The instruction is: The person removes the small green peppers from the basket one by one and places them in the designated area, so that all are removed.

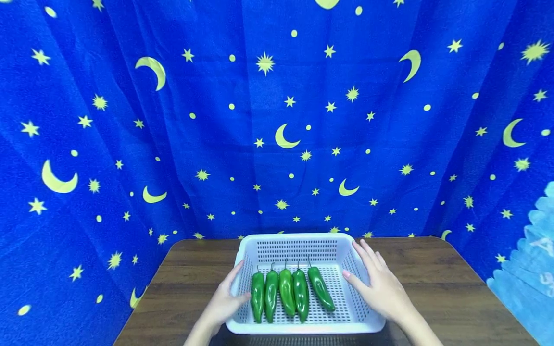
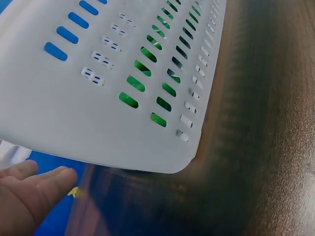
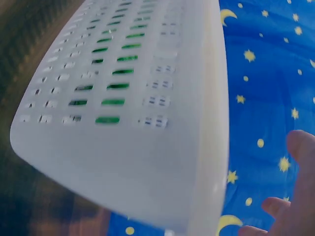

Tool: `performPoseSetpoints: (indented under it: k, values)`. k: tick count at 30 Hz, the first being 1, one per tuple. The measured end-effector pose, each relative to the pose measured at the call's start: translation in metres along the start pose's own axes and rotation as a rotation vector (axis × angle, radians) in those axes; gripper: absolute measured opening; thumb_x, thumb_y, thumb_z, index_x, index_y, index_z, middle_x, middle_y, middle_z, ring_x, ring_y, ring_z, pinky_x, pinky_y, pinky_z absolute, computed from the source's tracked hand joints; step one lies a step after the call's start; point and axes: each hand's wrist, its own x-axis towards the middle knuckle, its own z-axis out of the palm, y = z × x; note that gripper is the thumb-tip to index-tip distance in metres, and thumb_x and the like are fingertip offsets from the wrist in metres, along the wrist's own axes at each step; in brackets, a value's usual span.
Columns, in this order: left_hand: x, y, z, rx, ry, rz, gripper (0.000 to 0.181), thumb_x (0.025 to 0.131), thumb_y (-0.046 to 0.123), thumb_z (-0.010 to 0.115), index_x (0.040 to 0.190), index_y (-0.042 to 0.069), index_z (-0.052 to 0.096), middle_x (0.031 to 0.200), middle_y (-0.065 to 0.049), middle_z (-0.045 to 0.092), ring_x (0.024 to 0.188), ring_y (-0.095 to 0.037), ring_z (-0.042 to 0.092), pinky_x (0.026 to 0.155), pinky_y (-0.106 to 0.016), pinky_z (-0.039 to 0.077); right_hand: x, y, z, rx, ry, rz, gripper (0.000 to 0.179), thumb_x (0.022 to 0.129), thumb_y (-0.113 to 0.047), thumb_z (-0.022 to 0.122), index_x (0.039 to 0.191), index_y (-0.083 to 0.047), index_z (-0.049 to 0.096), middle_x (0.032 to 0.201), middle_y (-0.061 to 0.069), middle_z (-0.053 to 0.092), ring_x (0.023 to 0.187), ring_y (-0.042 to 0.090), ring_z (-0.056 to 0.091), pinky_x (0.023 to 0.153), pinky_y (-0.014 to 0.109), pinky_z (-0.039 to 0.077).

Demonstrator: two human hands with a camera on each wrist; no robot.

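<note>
A white plastic basket (image 1: pixel 305 328) with slotted walls stands on the table in front of me. Several green chili peppers (image 1: pixel 287 290) lie inside it, side by side with their stems pointing away. The rightmost pepper (image 1: pixel 321 289) slants and lies a little apart from the others. My left hand (image 1: pixel 224 299) is at the basket's left side, fingers extended and thumb reaching over the rim. At the right rim is my right hand (image 1: pixel 383 290), its fingers straight and spread from the thumb. In the right wrist view its fingers (image 3: pixel 301 145) show apart from the basket wall (image 3: pixel 147 167).
The dark wooden table (image 1: pixel 186 283) extends to both sides of the basket. A blue curtain (image 1: pixel 225 144) with yellow moons and stars hangs behind and around it. Light blue scalloped cloth (image 1: pixel 530 264) hangs at the right.
</note>
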Motion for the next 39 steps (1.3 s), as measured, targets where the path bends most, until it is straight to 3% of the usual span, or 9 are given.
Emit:
performPoseSetpoints:
  k: [5,10,11,15,17,22,26,30,39]
  values:
    - [0.0,-0.005,0.002,-0.135,-0.04,-0.025,0.095,0.077,-0.008,0.059,0.16,0.017,0.019,0.159,-0.034,0.019,0.134,-0.06,0.037,0.093,-0.071,0.05,0.002,0.015,-0.005,0.26,-0.048,0.076,0.074,0.096,-0.046,0.057,0.159,-0.025,0.023,0.165,0.017,0.021,0.146,0.052,0.023,0.106,0.08,0.025]
    - [-0.002,-0.008,0.002,-0.165,-0.039,-0.018,0.099,0.074,-0.012,0.055,0.16,0.019,0.016,0.16,-0.034,0.017,0.135,-0.061,0.035,0.092,-0.071,0.05,0.004,0.031,-0.003,0.522,-0.061,0.133,0.076,0.098,-0.033,0.059,0.159,-0.019,0.018,0.164,0.021,0.019,0.147,0.053,0.019,0.115,0.073,0.021]
    - [-0.003,-0.008,0.002,-0.162,-0.039,-0.018,0.099,0.074,-0.012,0.054,0.16,0.019,0.016,0.16,-0.033,0.017,0.136,-0.061,0.034,0.093,-0.071,0.05,0.004,0.033,-0.003,0.548,-0.048,0.131,0.076,0.098,-0.031,0.06,0.159,-0.016,0.018,0.164,0.022,0.021,0.146,0.053,0.02,0.116,0.068,0.022]
    - [-0.003,-0.007,0.001,-0.146,-0.041,-0.018,0.098,0.075,-0.012,0.053,0.161,0.019,0.014,0.161,-0.032,0.016,0.137,-0.06,0.032,0.095,-0.073,0.047,0.006,0.04,-0.002,0.606,0.031,0.106,0.071,0.097,-0.022,0.061,0.155,-0.005,0.025,0.16,0.024,0.029,0.145,0.05,0.027,0.119,0.023,0.034]
    - [-0.003,-0.005,0.001,-0.14,-0.04,-0.019,0.098,0.076,-0.013,0.052,0.161,0.019,0.014,0.161,-0.031,0.015,0.138,-0.06,0.031,0.096,-0.074,0.045,0.008,0.042,-0.002,0.611,0.058,0.108,0.069,0.097,-0.022,0.062,0.154,-0.004,0.028,0.159,0.023,0.032,0.145,0.047,0.029,0.116,0.019,0.036]
    - [0.0,-0.004,0.001,-0.121,-0.038,-0.026,0.098,0.076,-0.013,0.051,0.161,0.019,0.014,0.162,-0.029,0.016,0.139,-0.058,0.03,0.1,-0.074,0.042,0.015,0.042,-0.003,0.592,0.058,0.102,0.069,0.096,-0.024,0.064,0.153,-0.005,0.031,0.157,0.021,0.037,0.145,0.043,0.033,0.118,0.038,0.036]
    - [0.0,-0.004,0.002,-0.115,-0.037,-0.026,0.098,0.075,-0.013,0.051,0.161,0.019,0.014,0.162,-0.028,0.016,0.139,-0.057,0.031,0.1,-0.074,0.041,0.023,0.038,-0.001,0.568,0.027,0.057,0.07,0.094,-0.025,0.067,0.152,-0.005,0.034,0.156,0.019,0.04,0.145,0.041,0.034,0.118,0.039,0.037]
    - [0.0,-0.005,0.003,-0.117,-0.039,-0.027,0.098,0.075,-0.013,0.05,0.161,0.02,0.014,0.162,-0.028,0.016,0.14,-0.057,0.03,0.1,-0.074,0.041,0.031,0.036,0.001,0.582,-0.026,0.02,0.07,0.092,-0.025,0.069,0.15,-0.003,0.036,0.155,0.019,0.041,0.144,0.042,0.035,0.116,0.055,0.033]
    - [0.001,-0.005,0.003,-0.105,-0.033,-0.029,0.099,0.074,-0.013,0.05,0.16,0.021,0.016,0.163,-0.026,0.016,0.141,-0.057,0.029,0.102,-0.075,0.039,0.042,0.031,-0.003,0.542,-0.07,-0.023,0.071,0.089,-0.029,0.072,0.148,-0.005,0.039,0.152,0.02,0.046,0.14,0.042,0.043,0.113,0.062,0.037]
